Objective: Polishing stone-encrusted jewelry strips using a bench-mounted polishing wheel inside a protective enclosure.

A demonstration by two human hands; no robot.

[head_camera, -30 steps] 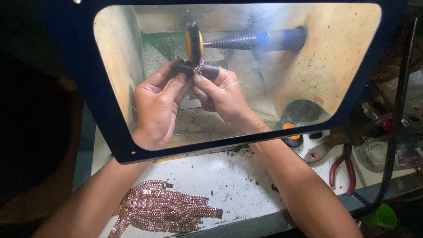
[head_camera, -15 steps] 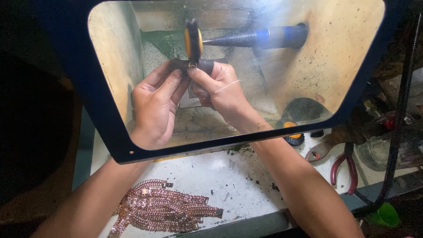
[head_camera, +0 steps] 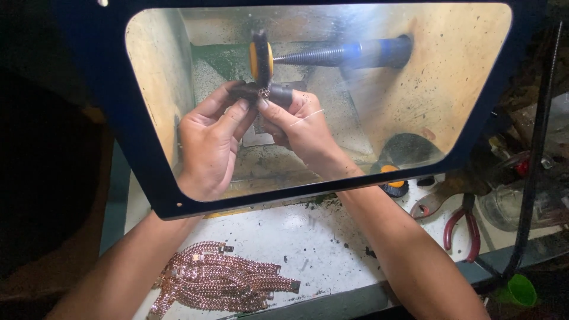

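Behind a clear shield, my left hand [head_camera: 210, 139] and my right hand [head_camera: 299, 127] together pinch a small metal chain piece [head_camera: 264, 92]. Dark finger guards cover some fingertips. The piece is pressed against the underside of a spinning dark brush wheel with an orange hub [head_camera: 261, 59], mounted on a threaded tapered spindle [head_camera: 332, 54]. A pile of rose-gold chain bracelets [head_camera: 216, 284] lies on the white bench near my left forearm.
A dark blue frame [head_camera: 148, 172] holds the shield around the polishing box. A spare brush wheel with an orange hub [head_camera: 392, 178] lies right of my right wrist. Red-handled pliers [head_camera: 465, 228] and a glass jar [head_camera: 510, 207] sit further right, a green cup [head_camera: 520, 289] below.
Both hands have stayed at the wheel, holding the piece under it. The view has shifted slightly; the hands sit a little higher against the brush.
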